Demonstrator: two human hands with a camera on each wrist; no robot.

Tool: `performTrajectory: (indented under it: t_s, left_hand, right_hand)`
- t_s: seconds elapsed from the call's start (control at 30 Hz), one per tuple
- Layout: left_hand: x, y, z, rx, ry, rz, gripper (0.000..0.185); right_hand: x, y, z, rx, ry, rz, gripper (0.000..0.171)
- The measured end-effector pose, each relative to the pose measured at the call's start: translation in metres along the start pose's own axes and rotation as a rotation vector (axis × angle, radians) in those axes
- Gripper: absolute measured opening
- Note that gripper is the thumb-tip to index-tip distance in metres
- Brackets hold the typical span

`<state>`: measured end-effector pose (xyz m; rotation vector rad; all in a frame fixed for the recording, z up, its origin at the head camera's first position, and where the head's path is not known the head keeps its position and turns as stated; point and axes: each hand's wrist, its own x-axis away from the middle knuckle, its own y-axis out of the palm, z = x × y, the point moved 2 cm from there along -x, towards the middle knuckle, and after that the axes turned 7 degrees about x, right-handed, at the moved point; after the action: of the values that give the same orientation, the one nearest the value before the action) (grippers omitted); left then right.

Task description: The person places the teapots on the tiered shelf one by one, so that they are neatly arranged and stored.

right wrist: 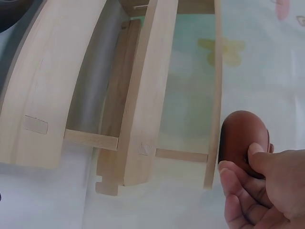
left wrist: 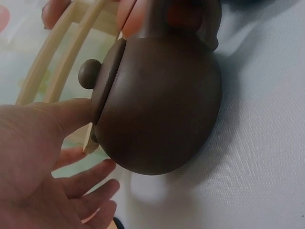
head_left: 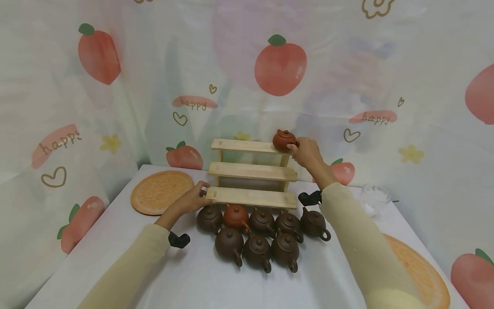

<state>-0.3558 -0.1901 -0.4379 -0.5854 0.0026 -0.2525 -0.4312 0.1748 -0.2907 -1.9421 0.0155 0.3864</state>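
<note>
head view: the right hand pinches the handle of a reddish-brown teapot between thumb and fingers, at one o'clock on a three-tier wooden stand, by the end of the top board. whether the pot's base sits on that board or hangs just above it is hard to be sure. the left hand is at the stand's eight o'clock, thumb and forefinger pinching the end of the lowest board, the other fingers loosely spread. left wrist view shows a dark brown teapot just beside that thumb. at six o'clock from the stand, eight teapots crowd on a white cloth, five behind three; an orange-red teapot is second from the left in the back row. a round orange mat lies towards nine o'clock, a second mat at four, partly covered by the right sleeve.
</note>
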Motion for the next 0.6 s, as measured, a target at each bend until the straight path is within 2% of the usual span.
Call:
performTrajectory:
  t_s: [0.6]
  left_hand:
    - [-0.0003,-0.0009,-0.001,-0.017,-0.014,0.003,0.069]
  right_hand:
    - [-0.0055,0.0056,-0.002,0.02,0.001,0.0,0.033]
